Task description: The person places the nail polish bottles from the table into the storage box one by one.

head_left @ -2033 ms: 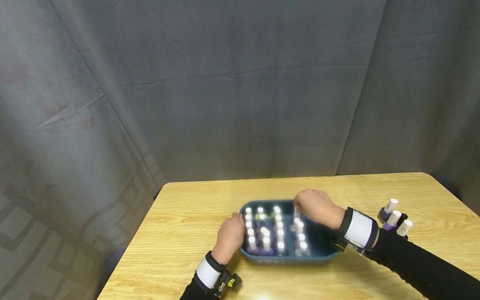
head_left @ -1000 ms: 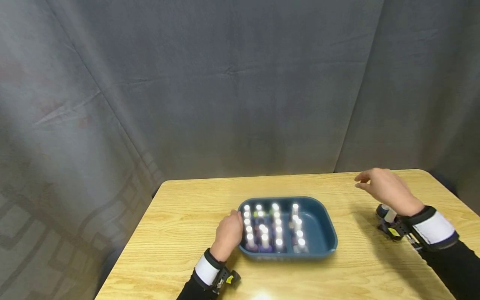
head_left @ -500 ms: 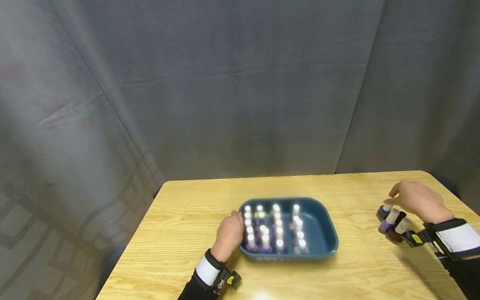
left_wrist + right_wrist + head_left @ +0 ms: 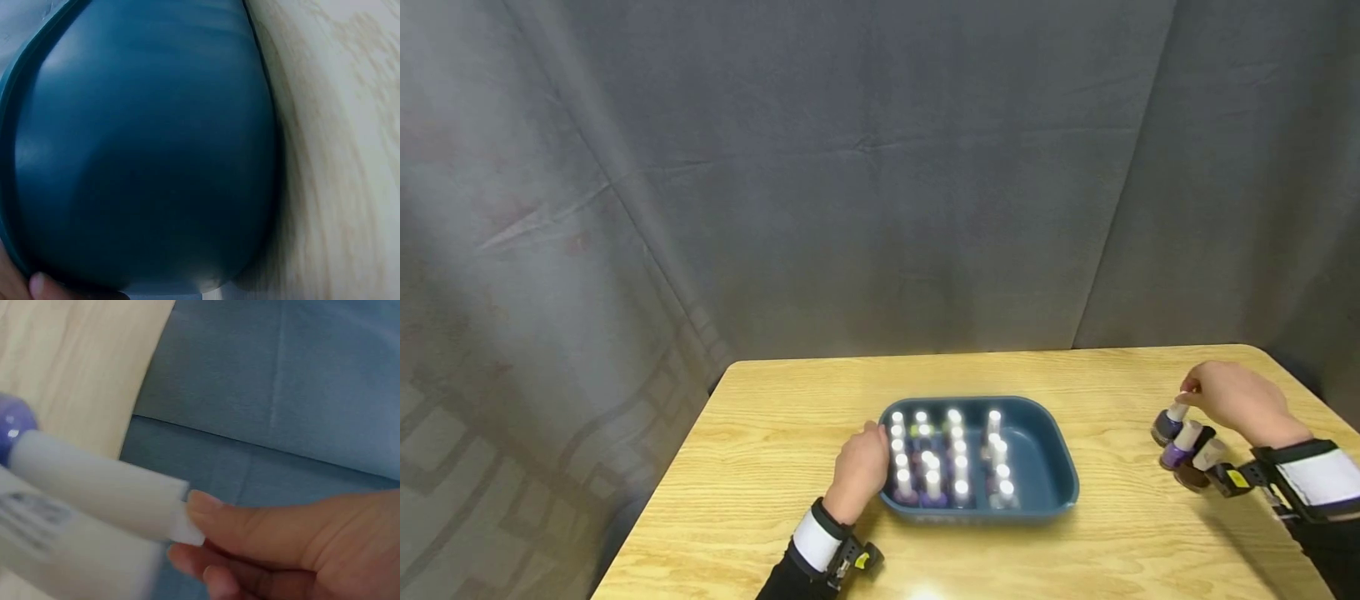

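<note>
My left hand (image 4: 859,462) holds the left rim of a blue plastic bin (image 4: 1037,471); in the left wrist view its fingertips (image 4: 39,284) show at the rim. Rows of nail polish bottles with white caps (image 4: 932,483) stand inside the bin. At the table's right side, my right hand (image 4: 1243,402) pinches the white cap of a dark nail polish bottle (image 4: 1165,428) between thumb and fingers. Close beside that bottle are a purple nail polish bottle (image 4: 1177,450), a black-capped one (image 4: 1204,436) and a brownish one (image 4: 1191,478), partly hidden by the wrist camera.
The bin rests on a light wooden table (image 4: 790,417), and its right end shows bare floor. Behind the table hangs a grey curtain (image 4: 880,250). Bare tabletop lies between the bin and the loose bottles.
My right hand has left the bin, moved right to the loose bottles and taken the dark bottle's cap, tilting it slightly. My left hand stays at the rim.
</note>
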`<state>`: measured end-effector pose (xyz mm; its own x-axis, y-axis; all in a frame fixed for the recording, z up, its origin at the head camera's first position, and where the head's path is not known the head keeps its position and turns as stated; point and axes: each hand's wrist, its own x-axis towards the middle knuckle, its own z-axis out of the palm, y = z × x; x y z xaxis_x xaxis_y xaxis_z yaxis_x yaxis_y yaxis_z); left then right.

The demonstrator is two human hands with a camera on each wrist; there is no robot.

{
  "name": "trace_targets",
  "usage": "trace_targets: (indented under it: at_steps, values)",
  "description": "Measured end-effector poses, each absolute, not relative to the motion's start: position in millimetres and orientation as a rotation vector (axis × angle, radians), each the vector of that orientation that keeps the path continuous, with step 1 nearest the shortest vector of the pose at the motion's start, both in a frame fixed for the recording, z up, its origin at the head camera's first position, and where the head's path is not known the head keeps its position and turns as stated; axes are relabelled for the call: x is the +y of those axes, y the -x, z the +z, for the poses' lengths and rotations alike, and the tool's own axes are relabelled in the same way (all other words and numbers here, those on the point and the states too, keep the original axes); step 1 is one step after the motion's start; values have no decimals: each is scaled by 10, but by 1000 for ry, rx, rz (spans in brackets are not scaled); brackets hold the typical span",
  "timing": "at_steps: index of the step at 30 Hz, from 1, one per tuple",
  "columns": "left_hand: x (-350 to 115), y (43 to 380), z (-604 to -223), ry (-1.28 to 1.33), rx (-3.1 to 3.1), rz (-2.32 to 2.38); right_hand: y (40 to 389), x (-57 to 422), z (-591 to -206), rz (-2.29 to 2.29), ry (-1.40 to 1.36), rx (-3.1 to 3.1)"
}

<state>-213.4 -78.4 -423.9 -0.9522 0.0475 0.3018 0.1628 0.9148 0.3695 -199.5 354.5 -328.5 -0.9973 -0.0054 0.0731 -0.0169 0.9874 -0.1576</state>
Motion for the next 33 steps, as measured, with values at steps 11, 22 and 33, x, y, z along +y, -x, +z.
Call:
trace_targets:
  at_steps: [11, 22, 33]
  values:
    - [-741, 2159, -4243, 165, -2789, -582, 1992, 3183, -3001, 198, -245, -2805]
    - [-756, 2150, -4243, 165, -2785, -586, 2065, 2486, -2743, 211, -475, -2749]
    - [-774, 2129, -4241, 168, -2765, -586, 2247, 1968, -2933, 268, -747, -2735]
